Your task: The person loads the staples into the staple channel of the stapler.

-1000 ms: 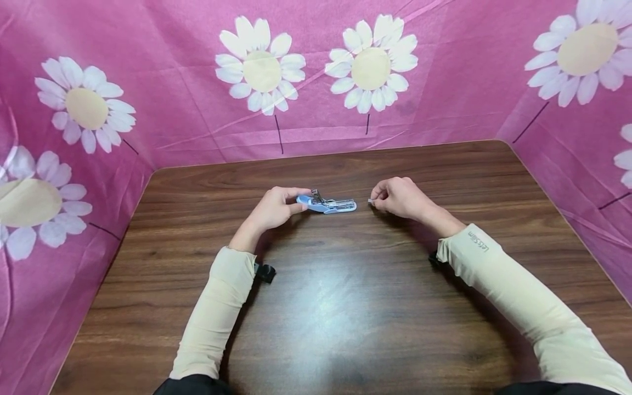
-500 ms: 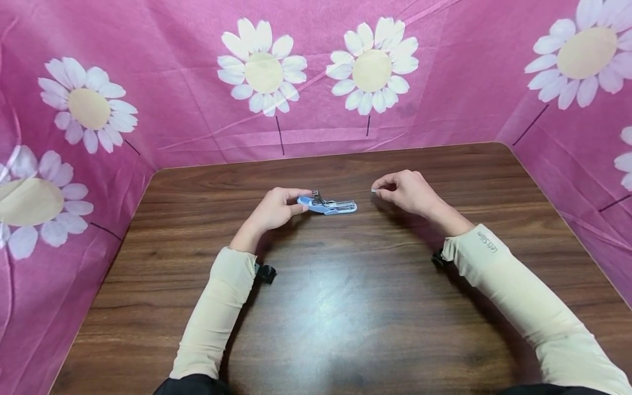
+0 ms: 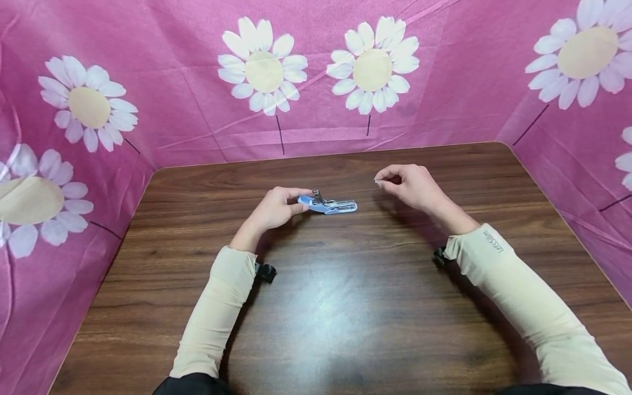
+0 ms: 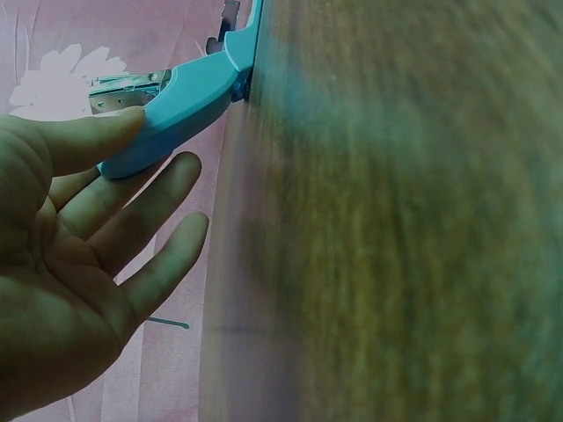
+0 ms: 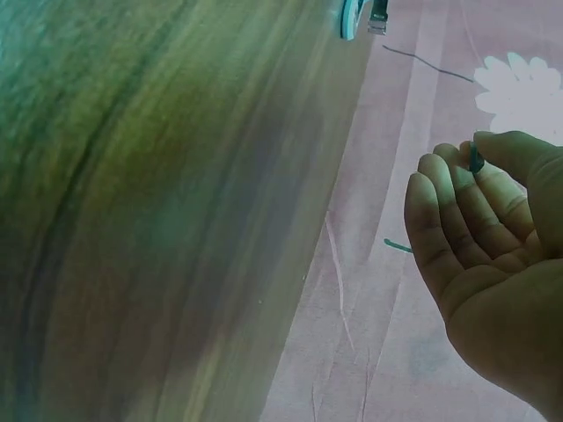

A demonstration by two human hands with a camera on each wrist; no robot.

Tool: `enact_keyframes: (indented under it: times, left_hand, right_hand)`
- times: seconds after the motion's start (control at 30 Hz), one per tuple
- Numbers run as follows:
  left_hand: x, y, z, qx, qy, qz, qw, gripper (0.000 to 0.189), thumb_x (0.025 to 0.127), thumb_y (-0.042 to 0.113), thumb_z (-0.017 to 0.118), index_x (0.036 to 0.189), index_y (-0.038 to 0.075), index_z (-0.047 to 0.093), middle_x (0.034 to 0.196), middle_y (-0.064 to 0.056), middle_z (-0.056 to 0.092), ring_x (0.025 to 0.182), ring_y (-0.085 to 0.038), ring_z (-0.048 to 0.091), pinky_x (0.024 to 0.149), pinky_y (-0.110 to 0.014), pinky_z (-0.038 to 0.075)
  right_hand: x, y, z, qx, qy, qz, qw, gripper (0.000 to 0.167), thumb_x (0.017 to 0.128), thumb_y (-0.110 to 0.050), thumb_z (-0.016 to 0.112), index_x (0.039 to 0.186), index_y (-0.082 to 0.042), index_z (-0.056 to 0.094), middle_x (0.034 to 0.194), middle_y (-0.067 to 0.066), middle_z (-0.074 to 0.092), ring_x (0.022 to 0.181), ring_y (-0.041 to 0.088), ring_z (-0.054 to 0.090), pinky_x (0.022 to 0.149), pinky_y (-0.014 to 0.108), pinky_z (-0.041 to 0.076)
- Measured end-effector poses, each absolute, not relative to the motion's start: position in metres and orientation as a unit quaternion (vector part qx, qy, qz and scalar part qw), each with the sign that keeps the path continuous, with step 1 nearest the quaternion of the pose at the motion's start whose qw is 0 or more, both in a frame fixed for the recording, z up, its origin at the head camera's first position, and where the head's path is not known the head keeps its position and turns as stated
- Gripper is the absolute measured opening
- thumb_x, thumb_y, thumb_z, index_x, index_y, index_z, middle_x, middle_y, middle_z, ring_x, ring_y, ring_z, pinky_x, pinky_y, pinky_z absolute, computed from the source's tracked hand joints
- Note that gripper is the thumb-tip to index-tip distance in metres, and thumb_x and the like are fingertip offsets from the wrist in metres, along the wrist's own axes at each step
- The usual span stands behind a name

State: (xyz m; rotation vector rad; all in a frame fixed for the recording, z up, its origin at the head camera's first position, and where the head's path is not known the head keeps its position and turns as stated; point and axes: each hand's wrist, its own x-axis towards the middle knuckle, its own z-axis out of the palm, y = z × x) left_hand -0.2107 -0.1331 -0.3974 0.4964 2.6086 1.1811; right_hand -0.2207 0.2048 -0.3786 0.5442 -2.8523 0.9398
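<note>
A light blue stapler [image 3: 320, 207] lies opened up on the table, its metal magazine pointing right and its upper metal part raised. My left hand [image 3: 274, 208] pinches the stapler's rear end between thumb and fingers. In the left wrist view the thumb presses the blue body [image 4: 189, 107] while the other fingers spread loosely below. To the right, above the table, my right hand [image 3: 416, 186] pinches a tiny silvery piece [image 3: 377, 181], like a short strip of staples, at its fingertips. The right wrist view shows this strip dark [image 5: 476, 160] between thumb and index finger.
The brown wood-grain table [image 3: 326, 307] reaches back to a pink cloth wall [image 3: 316, 137] printed with white daisies. More of this cloth hangs on both sides. A black wrist device [image 3: 266, 273] sits at the left cuff, another [image 3: 438, 257] at the right.
My right hand has risen and moved slightly back and to the right, away from the stapler, with the small strip still pinched. The left hand and the stapler have stayed in place.
</note>
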Motion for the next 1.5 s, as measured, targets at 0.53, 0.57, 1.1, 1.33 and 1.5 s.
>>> enact_keyframes:
  times: [0.53,0.57,1.1,1.33,1.5]
  left_hand:
    - [-0.209,-0.134,-0.395,0.172,0.889,0.408,0.12,0.038,0.095,0.02,0.071,0.133,0.017,0.068,0.123,-0.007,0.073,0.111,-0.018,0.064,0.096,-0.036,0.047]
    - [-0.209,-0.134,-0.394,0.172,0.889,0.407,0.12,0.038,0.095,0.019,0.071,0.133,0.016,0.068,0.122,-0.007,0.074,0.108,-0.017,0.064,0.094,-0.035,0.047]
    - [-0.21,-0.129,-0.392,0.18,0.89,0.403,0.114,0.038,0.095,0.018,0.071,0.133,0.016,0.069,0.119,-0.006,0.075,0.1,-0.016,0.063,0.09,-0.032,0.046]
    - [-0.21,-0.13,-0.394,0.182,0.892,0.399,0.113,0.038,0.095,0.019,0.071,0.133,0.017,0.068,0.119,-0.006,0.075,0.098,-0.016,0.061,0.088,-0.031,0.046]
    - [-0.21,-0.13,-0.394,0.182,0.894,0.394,0.112,0.037,0.095,0.019,0.07,0.133,0.016,0.069,0.116,-0.005,0.075,0.087,-0.017,0.056,0.08,-0.028,0.044]
  right_hand:
    - [-0.222,0.204,-0.363,0.164,-0.934,0.313,0.048,0.013,0.095,-0.019,0.07,0.105,-0.017,0.078,0.096,0.004,0.078,0.085,0.015,0.066,0.076,0.025,0.046]
    - [-0.222,0.204,-0.362,0.164,-0.934,0.314,0.047,0.013,0.096,-0.02,0.07,0.105,-0.017,0.078,0.096,0.004,0.078,0.085,0.015,0.066,0.076,0.025,0.046]
    - [-0.222,0.2,-0.355,0.163,-0.93,0.323,0.062,0.012,0.094,-0.021,0.073,0.103,-0.016,0.079,0.093,0.004,0.078,0.081,0.01,0.064,0.073,0.018,0.043]
    - [-0.222,0.192,-0.353,0.161,-0.931,0.324,0.047,0.013,0.094,-0.02,0.072,0.104,-0.017,0.079,0.097,0.004,0.079,0.085,0.013,0.065,0.074,0.02,0.045]
    - [-0.222,0.186,-0.354,0.165,-0.93,0.324,0.045,0.013,0.093,-0.021,0.073,0.104,-0.016,0.08,0.097,0.003,0.079,0.085,0.013,0.065,0.076,0.026,0.046]
